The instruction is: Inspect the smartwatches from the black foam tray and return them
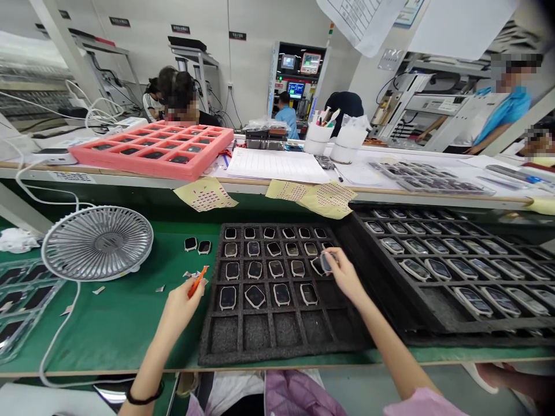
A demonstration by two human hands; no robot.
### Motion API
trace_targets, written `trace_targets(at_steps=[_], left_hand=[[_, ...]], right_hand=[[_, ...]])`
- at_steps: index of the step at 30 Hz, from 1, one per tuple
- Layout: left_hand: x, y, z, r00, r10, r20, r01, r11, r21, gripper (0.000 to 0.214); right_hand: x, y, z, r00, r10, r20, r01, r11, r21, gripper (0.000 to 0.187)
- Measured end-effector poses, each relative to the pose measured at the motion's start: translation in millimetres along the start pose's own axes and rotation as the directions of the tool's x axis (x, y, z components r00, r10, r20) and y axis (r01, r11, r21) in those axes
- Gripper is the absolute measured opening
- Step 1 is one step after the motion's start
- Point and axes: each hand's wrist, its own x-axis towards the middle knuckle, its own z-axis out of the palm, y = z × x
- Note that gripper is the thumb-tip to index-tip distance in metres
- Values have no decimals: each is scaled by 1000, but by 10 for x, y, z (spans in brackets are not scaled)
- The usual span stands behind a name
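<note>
My right fingers (333,255) pinch a watch body (324,263) at the right side of the black foam tray (277,357), while my left hand (180,315), farther from it, grips an orange tool (198,282).

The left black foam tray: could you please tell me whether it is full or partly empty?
Partly empty: watch cases sit in upper rows, but the bottom row of the foam tray holds none.
</note>
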Motion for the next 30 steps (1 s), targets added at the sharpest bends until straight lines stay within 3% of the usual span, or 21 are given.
trace_targets(at_steps=[3,7,10,12,15,18,21,24,28,30], left_hand=[[102,-266,-117,995,-101,17,95,972,216,32],[179,-206,-85,996,-87,-22,90,953,291,24],[284,28,82,988,143,65,-155,960,233,26],[381,197,238,941,309,139,-331,925,184,28],[502,401,433,885,432,174,-460,871,172,25],[487,503,458,848,501,173,-530,811,248,17],[318,482,322,827,453,333,-546,789,283,13],[103,388,160,793,364,488,-525,814,247,15],[-38,308,45,814,305,494,-460,858,229,20],[-22,313,22,803,279,527,-449,864,228,25]], right_hand=[[172,330,-256,1000,-27,5,27,994,-102,29],[253,572,-281,995,-90,52,99,977,-189,23],[255,653,-235,985,-154,74,167,959,-230,22],[237,657,-218,978,-201,58,209,942,-263,24],[179,600,-200,958,-284,52,286,908,-306,25],[101,530,-166,904,-388,178,427,839,-338,30],[22,506,-128,863,-399,310,492,803,-337,36],[-37,521,-112,873,-358,333,463,822,-331,36],[-75,532,-113,876,-373,305,465,823,-327,34],[-86,529,-113,872,-389,296,474,821,-318,33]])
